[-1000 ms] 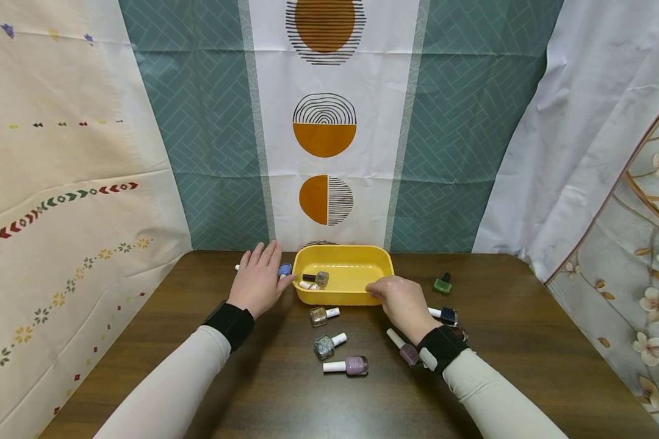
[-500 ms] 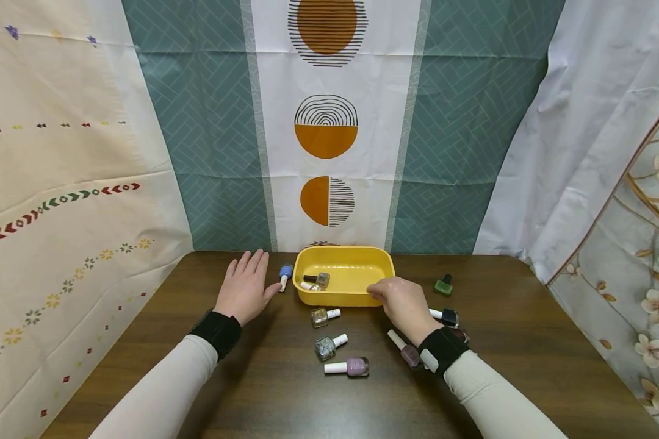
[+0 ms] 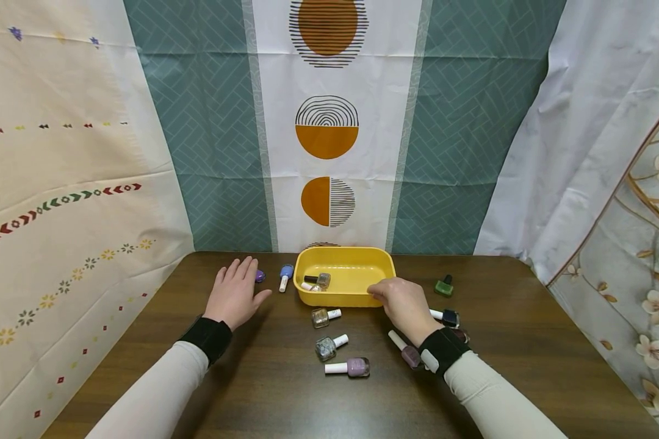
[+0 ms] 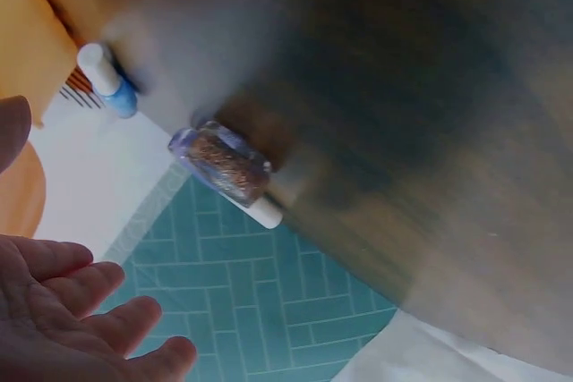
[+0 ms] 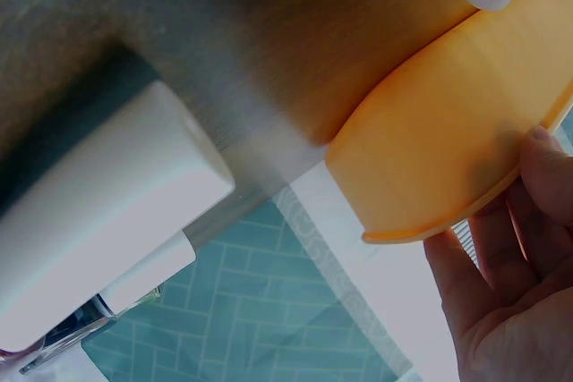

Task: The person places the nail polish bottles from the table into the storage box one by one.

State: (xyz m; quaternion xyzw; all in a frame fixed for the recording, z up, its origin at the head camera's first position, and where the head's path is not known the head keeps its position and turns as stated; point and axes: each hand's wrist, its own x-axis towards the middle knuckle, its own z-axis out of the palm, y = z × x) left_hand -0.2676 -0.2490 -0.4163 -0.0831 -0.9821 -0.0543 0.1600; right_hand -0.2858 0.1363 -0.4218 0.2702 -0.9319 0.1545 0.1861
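On a table (image 3: 516, 372), left hand (image 3: 233, 296) spread near purple bottle (image 3: 260, 276), right hand (image 3: 403, 305) pinching yellow tray (image 3: 340, 299), white cap marks (image 3: 334, 313) unreadable

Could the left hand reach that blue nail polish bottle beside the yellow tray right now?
Probably yes: the left hand looks open and holds nothing, and in the head view only bare tabletop shows between its thumb and the blue nail polish bottle.

I can't tell which room this is: just a wooden table (image 3: 263, 384) with a cream cloth (image 3: 71, 158) hanging left, a green-and-white cloth (image 3: 208, 122) far behind and a flowery cloth (image 3: 631, 286) right.
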